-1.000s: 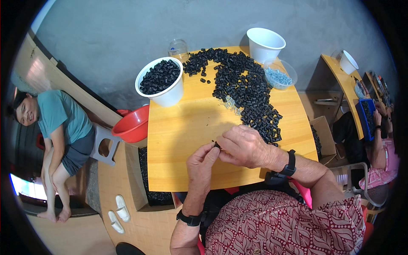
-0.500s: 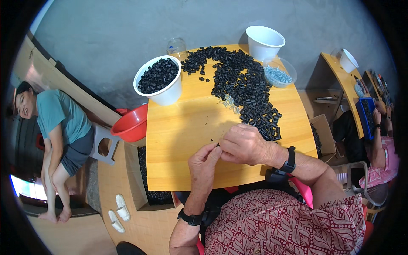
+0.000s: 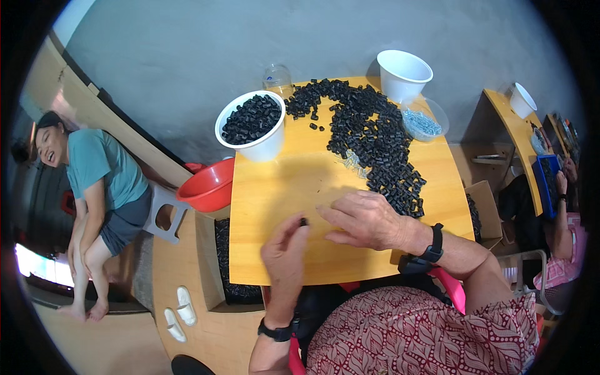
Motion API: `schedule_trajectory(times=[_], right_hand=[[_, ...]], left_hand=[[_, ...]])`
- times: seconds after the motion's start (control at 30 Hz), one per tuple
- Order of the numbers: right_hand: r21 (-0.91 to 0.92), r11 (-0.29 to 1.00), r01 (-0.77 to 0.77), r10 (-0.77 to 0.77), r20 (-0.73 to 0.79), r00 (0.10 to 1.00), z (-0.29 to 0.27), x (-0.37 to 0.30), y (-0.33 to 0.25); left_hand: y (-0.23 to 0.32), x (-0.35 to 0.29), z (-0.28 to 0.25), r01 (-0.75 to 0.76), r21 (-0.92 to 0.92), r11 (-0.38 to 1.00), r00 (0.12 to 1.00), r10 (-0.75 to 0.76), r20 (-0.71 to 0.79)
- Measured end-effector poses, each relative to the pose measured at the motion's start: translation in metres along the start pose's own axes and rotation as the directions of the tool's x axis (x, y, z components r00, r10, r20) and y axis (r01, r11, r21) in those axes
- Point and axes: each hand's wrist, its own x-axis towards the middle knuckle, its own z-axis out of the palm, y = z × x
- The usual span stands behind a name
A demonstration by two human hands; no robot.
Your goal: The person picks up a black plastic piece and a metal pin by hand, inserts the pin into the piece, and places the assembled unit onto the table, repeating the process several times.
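My left hand [image 3: 284, 253] is above the near part of the yellow wooden table [image 3: 262, 187], pinching a small black plastic piece [image 3: 304, 222] between thumb and fingertips. Just to its right, my right hand [image 3: 370, 219] hovers apart from it with fingers spread, and no object shows in them. Beyond the right hand spreads a heap of small black cylindrical pieces [image 3: 369, 128]. Several loose silvery screws [image 3: 354, 162] lie at the heap's left edge. A clear bowl of screws [image 3: 425, 124] stands to the right of the heap.
A white tub [image 3: 265, 149] of black pieces stands at the table's left, near a clear jar [image 3: 277, 78]. Another white tub [image 3: 400, 84] is at the back. Left are a red basin [image 3: 209, 190] and a seated person [image 3: 106, 162]. Rightward, a co-worker [image 3: 565, 240] handles a blue tray [image 3: 544, 187].
My hands were together at the fingertips; now they are apart. The left keeps the black piece, while the right has opened its fingers. The whole view has shifted slightly.
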Motion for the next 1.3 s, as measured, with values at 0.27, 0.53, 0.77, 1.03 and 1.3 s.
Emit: schedule_trajectory(times=[0.27, 0.53, 0.77, 1.03, 1.3], right_hand=[[-0.103, 0.994, -0.046, 0.058, 0.122, 0.991, -0.015, -0.021, 0.024], [-0.114, 0.986, -0.125, 0.146, 0.195, 0.97, -0.019, -0.026, 0.04], [-0.111, 0.958, -0.263, 0.277, 0.131, 0.952, -0.015, -0.018, 0.079], [-0.146, 0.935, -0.324, 0.345, 0.156, 0.926, 0.012, 0.017, 0.111], [-0.269, 0.917, -0.294, 0.372, 0.312, 0.874, 0.036, 0.024, 0.124]], left_hand=[[0.006, 0.002, -0.149, -0.14, 0.287, 0.948, 0.806, 0.277, -0.523], [-0.04, -0.009, -0.198, 0.066, 0.31, 0.948, 0.871, 0.097, -0.481], [0.036, 0.036, -0.137, -0.021, 0.053, 0.998, 0.934, 0.039, -0.355], [0.053, 0.065, -0.061, 0.018, 0.012, 1.0, 0.996, -0.017, -0.092], [0.016, 0.074, -0.031, 0.208, -0.033, 0.978, 0.972, -0.203, 0.118]])
